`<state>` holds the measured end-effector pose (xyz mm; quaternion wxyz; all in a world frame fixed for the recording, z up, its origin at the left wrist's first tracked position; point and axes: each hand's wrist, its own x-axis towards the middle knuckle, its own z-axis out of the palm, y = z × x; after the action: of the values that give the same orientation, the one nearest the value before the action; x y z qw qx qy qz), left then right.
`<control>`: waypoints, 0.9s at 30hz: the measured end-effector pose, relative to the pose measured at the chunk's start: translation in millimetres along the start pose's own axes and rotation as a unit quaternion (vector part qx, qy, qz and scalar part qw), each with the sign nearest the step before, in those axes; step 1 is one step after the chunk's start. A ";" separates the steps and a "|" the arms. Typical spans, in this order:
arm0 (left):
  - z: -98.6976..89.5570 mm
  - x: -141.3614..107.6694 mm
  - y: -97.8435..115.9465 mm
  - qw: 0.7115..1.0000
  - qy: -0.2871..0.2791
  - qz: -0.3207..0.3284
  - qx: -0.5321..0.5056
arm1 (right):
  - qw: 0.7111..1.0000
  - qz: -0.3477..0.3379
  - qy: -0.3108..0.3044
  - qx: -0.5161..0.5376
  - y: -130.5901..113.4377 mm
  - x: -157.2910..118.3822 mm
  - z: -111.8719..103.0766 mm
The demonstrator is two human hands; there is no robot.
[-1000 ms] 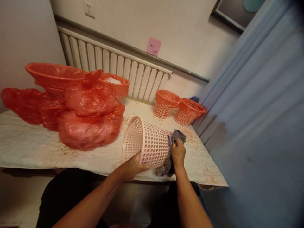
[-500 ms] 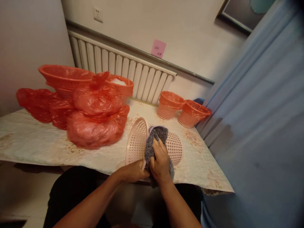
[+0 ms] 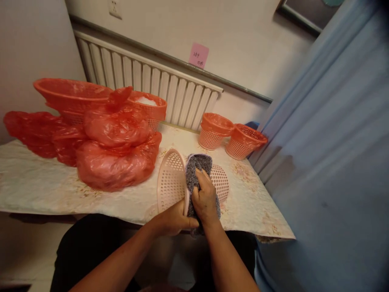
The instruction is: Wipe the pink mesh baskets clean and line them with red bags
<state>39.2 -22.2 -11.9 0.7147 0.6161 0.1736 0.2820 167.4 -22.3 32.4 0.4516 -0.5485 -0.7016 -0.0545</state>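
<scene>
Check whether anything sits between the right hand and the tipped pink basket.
Yes: the grey cloth lies between the right hand and the pink basket's outer wall. Nothing visible separates the left hand from its rim.

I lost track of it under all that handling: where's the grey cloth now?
In the head view, the grey cloth is under the right hand, against the pink basket's side.

- Basket (image 3: 172, 180): pale pink, patterned with rows of openings.
- Cloth (image 3: 192, 178): mottled dark grey, with a light purple edge.
- Tablecloth (image 3: 133, 207): cream, with a faded floral print in brownish and pinkish tones.
- Bags (image 3: 115, 166): translucent red.
- Curtain (image 3: 319, 162): plain pale blue.
- Radiator (image 3: 146, 77): off-white.
- Note (image 3: 198, 55): pink, dark handwriting.
</scene>
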 end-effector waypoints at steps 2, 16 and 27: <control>7.6 4.1 12.7 0.998 0.053 -0.014 -0.035 | 1.000 -0.001 -0.004 -0.002 2.5 -0.3 -0.6; -2.8 1.9 5.6 0.999 0.018 0.031 -0.030 | 0.967 0.201 0.084 -0.132 133.2 -14.7 -25.8; -20.6 -3.0 -1.9 0.994 -0.001 -0.029 0.106 | 0.996 -0.039 0.034 -0.068 13.8 -63.5 13.7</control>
<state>24.9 -8.0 -17.8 0.6532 0.6834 0.2198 0.2405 170.2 -54.8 -25.4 0.4346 -0.5483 -0.7010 -0.1384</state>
